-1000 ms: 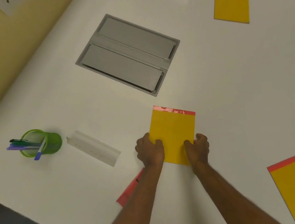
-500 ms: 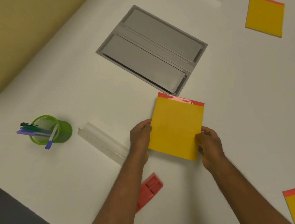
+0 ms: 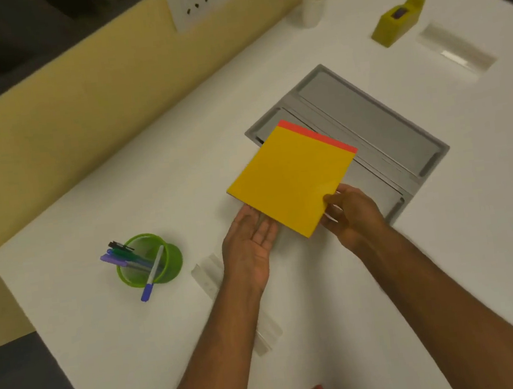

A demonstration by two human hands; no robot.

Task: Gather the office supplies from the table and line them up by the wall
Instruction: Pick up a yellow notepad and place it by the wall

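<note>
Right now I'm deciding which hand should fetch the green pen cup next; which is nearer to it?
Left. The left hand is just right of the green pen cup, palm up under the yellow notepad. The right hand is farther right, gripping the notepad.

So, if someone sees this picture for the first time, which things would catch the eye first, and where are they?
The bright yellow notepad with its red top strip stands out most: it is at the centre, lifted over the grey panel, pinched by the right hand while the left hand lies open beneath its edge. Next comes the green pen cup at the left, and the yellow wall behind the white table.
</note>
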